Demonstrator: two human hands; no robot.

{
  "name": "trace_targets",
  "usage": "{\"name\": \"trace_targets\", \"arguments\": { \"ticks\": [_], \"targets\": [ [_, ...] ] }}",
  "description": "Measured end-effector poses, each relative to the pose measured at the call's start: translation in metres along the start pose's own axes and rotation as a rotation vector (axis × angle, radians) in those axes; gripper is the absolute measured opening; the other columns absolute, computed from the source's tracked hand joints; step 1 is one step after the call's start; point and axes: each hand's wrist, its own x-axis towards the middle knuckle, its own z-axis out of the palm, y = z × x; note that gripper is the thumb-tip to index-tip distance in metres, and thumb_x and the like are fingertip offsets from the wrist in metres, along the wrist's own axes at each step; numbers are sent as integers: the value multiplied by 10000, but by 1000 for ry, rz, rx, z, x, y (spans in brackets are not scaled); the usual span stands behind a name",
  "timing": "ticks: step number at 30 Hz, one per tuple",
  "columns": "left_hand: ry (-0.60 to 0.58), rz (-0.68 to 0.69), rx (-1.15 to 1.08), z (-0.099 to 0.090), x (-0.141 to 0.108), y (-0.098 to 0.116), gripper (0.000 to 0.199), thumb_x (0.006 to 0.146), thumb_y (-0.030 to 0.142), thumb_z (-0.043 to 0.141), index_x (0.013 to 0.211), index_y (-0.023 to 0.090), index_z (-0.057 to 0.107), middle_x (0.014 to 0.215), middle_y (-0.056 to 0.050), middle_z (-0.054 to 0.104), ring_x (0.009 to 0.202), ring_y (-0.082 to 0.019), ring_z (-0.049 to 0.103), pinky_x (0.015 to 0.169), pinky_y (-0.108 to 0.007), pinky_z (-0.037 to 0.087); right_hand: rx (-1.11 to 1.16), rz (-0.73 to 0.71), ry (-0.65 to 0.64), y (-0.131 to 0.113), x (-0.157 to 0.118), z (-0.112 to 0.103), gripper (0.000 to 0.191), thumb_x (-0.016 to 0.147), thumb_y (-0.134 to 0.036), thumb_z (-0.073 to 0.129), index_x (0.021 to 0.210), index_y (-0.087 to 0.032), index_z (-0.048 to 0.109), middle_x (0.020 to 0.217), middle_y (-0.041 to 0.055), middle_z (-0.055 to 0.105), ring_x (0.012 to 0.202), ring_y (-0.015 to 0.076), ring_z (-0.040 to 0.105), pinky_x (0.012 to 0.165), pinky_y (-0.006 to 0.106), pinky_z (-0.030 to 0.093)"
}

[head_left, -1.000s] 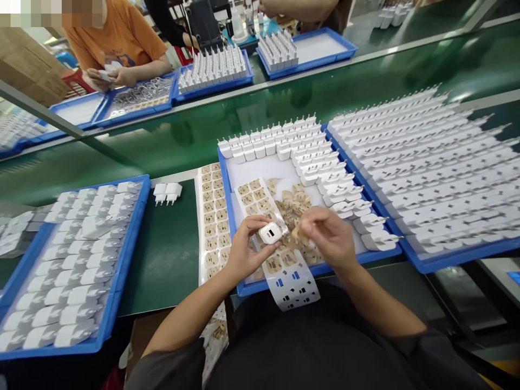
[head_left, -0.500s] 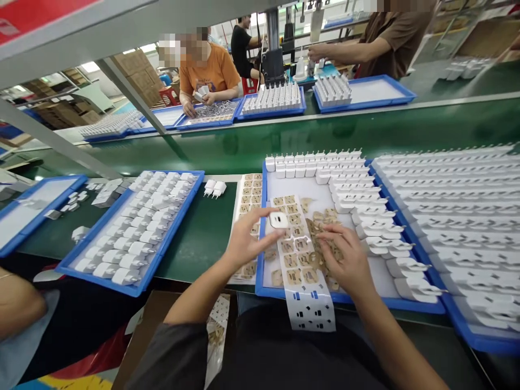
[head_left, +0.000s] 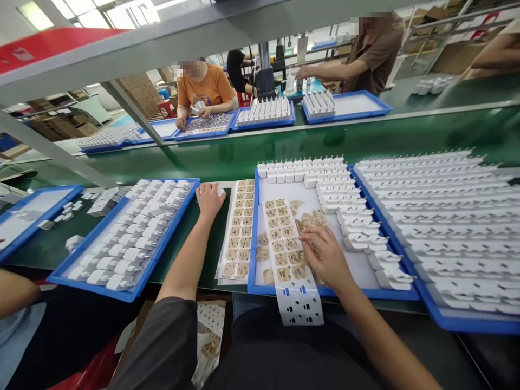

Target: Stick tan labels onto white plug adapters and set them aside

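Observation:
My left hand [head_left: 209, 198] reaches forward onto the green mat, between the left blue tray [head_left: 122, 296] and a sheet of brown stickers [head_left: 239, 230]. It curls over a white charger [head_left: 221, 191], which is mostly hidden under it. My right hand [head_left: 325, 259] rests in the middle blue tray [head_left: 365, 294]. Its fingertips are on loose brown stickers beside a long sticker strip [head_left: 280, 238] that hangs over the tray's front edge. Whether they pinch one is unclear. Rows of white chargers [head_left: 333, 187] line that tray's back and right side.
The left tray holds lying chargers [head_left: 134, 230]. A big tray of chargers [head_left: 447, 206] stands at the right. Behind runs a green conveyor belt [head_left: 284, 146]. Two people [head_left: 203, 84] [head_left: 374, 49] work across it. Another person's arm [head_left: 16, 292] shows lower left. A slanted metal bar [head_left: 60, 154] crosses at left.
My left hand has carried the white charger from in front of me out to the left, onto the mat by the left tray. My right hand has gone down onto the stickers. The view has risen.

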Motion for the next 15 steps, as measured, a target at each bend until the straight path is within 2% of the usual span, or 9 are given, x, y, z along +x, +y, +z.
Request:
{"name": "trace_targets", "arguments": {
  "ticks": [4, 7, 9, 12, 14, 15],
  "targets": [
    [-1, 5, -100, 3, 0, 3, 459, 867, 287, 651, 1242, 52, 528, 1229, -170, 556, 1214, -342, 415, 1079, -551, 266, 22, 36, -4, -2, 0, 0, 168, 922, -145, 524, 979, -232, 656, 1018, 86, 661, 1015, 270, 592, 931, 480, 481],
    [-54, 108, -183, -5, -13, 36, 394, 898, 320, 640, 1225, 111, 571, 1210, -131, 580, 1192, -294, 467, 1070, -472, 352, 30, 60, -15, -3, 1, -1, 176, 925, -132, 514, 978, -221, 655, 991, 85, 660, 983, 259, 587, 916, 455, 478],
    [-136, 304, -273, -19, -32, 71, 286, 922, 340, 608, 1147, 167, 637, 1183, -111, 613, 1172, -279, 521, 1042, -443, 411, 47, 64, -47, -4, 1, -3, 168, 932, -134, 513, 980, -210, 655, 973, 84, 663, 955, 249, 590, 883, 433, 481],
    [-423, 713, -394, -43, -70, 122, 259, 943, 381, 579, 1126, 223, 671, 1236, -82, 631, 1169, -261, 578, 1026, -447, 460, 77, -26, -248, -5, -3, -7, 134, 937, -162, 547, 996, -207, 658, 964, 66, 690, 938, 237, 597, 849, 404, 476],
    [-578, 878, -407, -54, -93, 144, 310, 953, 407, 562, 1190, 229, 656, 1324, -91, 608, 1256, -276, 548, 1067, -463, 442, 53, -115, -401, -3, -9, -12, 112, 930, -175, 580, 994, -210, 665, 969, 50, 709, 957, 238, 595, 862, 400, 466],
    [-632, 921, -403, -57, -102, 151, 358, 955, 436, 555, 1233, 226, 638, 1370, -100, 587, 1301, -284, 521, 1095, -470, 420, 13, -138, -438, -1, -13, -15, 114, 926, -164, 586, 991, -208, 668, 976, 47, 715, 976, 243, 591, 876, 405, 458]
  ]
}}
